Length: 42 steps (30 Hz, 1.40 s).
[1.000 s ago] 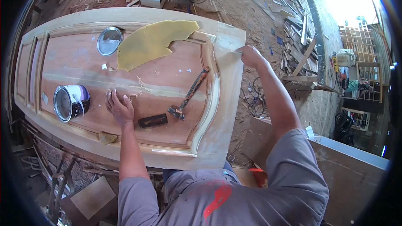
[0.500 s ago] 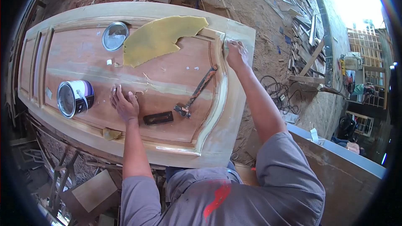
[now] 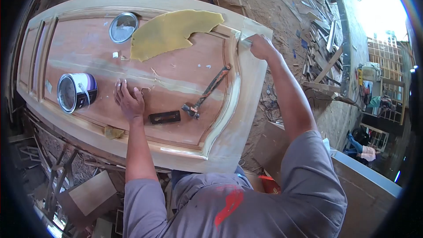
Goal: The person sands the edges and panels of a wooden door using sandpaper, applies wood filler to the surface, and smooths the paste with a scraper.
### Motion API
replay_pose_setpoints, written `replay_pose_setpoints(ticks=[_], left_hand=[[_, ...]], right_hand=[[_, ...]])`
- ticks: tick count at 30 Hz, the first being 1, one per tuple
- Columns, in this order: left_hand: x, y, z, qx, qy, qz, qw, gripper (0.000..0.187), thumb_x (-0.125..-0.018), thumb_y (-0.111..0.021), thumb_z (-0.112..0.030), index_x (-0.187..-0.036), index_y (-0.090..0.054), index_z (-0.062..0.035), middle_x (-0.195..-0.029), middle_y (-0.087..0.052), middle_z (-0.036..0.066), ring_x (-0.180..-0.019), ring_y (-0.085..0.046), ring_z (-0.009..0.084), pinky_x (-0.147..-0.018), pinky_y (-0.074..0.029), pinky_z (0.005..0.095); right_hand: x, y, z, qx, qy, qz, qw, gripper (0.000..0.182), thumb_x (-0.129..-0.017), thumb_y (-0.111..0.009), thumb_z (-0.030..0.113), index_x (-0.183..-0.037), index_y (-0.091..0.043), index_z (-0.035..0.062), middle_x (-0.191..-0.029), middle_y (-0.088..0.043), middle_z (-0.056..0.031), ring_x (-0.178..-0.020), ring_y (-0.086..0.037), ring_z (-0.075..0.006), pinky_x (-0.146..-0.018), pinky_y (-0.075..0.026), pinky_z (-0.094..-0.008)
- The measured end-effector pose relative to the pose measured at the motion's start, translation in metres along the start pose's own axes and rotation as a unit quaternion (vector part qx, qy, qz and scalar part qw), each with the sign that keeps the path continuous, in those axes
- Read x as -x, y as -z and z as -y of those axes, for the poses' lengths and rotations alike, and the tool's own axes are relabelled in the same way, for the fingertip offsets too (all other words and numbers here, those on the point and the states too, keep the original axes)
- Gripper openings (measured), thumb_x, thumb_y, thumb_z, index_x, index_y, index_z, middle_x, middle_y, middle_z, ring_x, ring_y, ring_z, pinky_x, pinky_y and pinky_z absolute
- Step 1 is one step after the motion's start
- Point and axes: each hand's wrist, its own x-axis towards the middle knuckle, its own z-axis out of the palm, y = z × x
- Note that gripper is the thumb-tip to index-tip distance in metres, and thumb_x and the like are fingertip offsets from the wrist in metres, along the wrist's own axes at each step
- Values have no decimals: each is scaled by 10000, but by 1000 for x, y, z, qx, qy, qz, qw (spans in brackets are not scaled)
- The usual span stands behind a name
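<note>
A wooden panel door (image 3: 229, 150) lies flat before me, with pale filler along its curved moulding. My left hand (image 3: 130, 100) rests on the middle panel, fingers apart and holding nothing. At the far right corner, my right hand (image 3: 263, 47) is closed around what looks like a putty knife (image 3: 247, 42), its thin blade against the wood beside the moulding. The handle is hidden in my fingers. Close to my left hand are a dark rectangular block (image 3: 165, 117) and a hammer (image 3: 206, 93) with a worn handle.
An open paint can (image 3: 87, 91) stands at left on the door. Its lid (image 3: 123, 27) and a large yellow sheet (image 3: 169, 33), perhaps sandpaper, lie along the far side. A small yellow scrap (image 3: 113, 132) is near the front edge. Scrap wood (image 3: 324, 39) litters the ground at right.
My right hand has shifted slightly right and nearer the door's outer edge, and the blade now shows. My left hand stays on the panel. The whole view has shifted a little.
</note>
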Motion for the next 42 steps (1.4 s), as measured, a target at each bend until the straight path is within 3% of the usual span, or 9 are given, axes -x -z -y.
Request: replay_pose_setpoints(ticks=[3, 7, 10, 15, 21, 25, 28, 32, 42], left_hand=[[1, -1, 1, 4, 3, -4, 1000, 542, -975, -579, -321, -1422, -542, -17, -1524, -513, 247, -1453, -439, 427, -1233, -291, 575], [1, 0, 1, -8, 8, -1, 1000, 547, -970, -585, -311, -1430, -538, -19, -1525, -514, 243, -1453, -440, 426, -1232, -294, 577], [-1, 0, 1, -7, 5, 8, 1000, 549, -969, -587, -305, -1435, -536, -19, -1523, -517, 243, -1456, -440, 425, -1233, -293, 579], [1, -2, 3, 2, 5, 4, 1000, 553, -971, -584, -303, -1442, -533, -17, -1527, -513, 245, -1470, -427, 420, -1245, -279, 575], [0, 2, 1, -11, 2, 9, 1000, 553, -972, -585, -303, -1441, -534, -16, -1528, -509, 251, -1471, -428, 417, -1244, -283, 573], [1, 0, 2, -5, 1, 7, 1000, 557, -974, -581, -315, -1439, -537, -11, -1530, -507, 248, -1479, -420, 409, -1245, -277, 570], [1, -2, 2, -2, -5, 6, 1000, 559, -974, -582, -315, -1441, -539, -12, -1527, -511, 246, -1473, -425, 409, -1241, -282, 569], [1, -1, 3, -6, -12, -4, 1000, 561, -973, -585, -311, -1450, -538, -20, -1522, -522, 242, -1457, -444, 415, -1234, -294, 563], [2, -1, 0, 7, -23, -11, 1000, 544, -982, -570, -329, -1437, -536, -33, -1514, -520, 253, -1447, -450, 420, -1226, -297, 571]], right_hand=[[-4, 7, -16, 27, 50, 40, 998, 441, -829, -576, 17, -1212, -770, 120, -1161, -743, -235, -1101, -707, -426, -972, -556, -506], [-9, 24, -41, -19, -12, -60, 998, 452, -859, -582, 23, -1252, -760, 159, -1173, -737, -228, -1100, -704, -436, -963, -557, -474], [0, 12, -42, -17, -73, -38, 996, 452, -866, -577, 18, -1261, -759, 140, -1171, -731, -259, -1094, -708, -435, -966, -557, -480], [34, 9, -21, 1, -30, 16, 999, 448, -879, -589, 21, -1285, -748, 124, -1161, -739, -260, -1092, -717, -421, -974, -556, -482], [21, 16, -50, -59, -85, -88, 991, 447, -849, -584, 30, -1246, -765, 127, -1160, -743, -243, -1139, -703, -407, -1019, -541, -485], [27, 0, -45, -6, -62, -3, 998, 428, -882, -568, 49, -1240, -772, 164, -1151, -750, -225, -1134, -702, -413, -1025, -544, -484], [25, 6, -24, -32, -95, -45, 994, 438, -878, -565, 38, -1241, -773, 166, -1175, -742, -231, -1147, -696, -413, -1034, -540, -486], [12, -15, 5, -4, -54, -97, 994, 472, -859, -568, 18, -1251, -775, 180, -1168, -750, -216, -1117, -716, -395, -1022, -549, -482], [80, -36, 18, 39, 35, 20, 998, 539, -815, -541, -50, -1252, -775, 162, -1156, -751, -230, -1115, -716, -395, -983, -567, -485]])
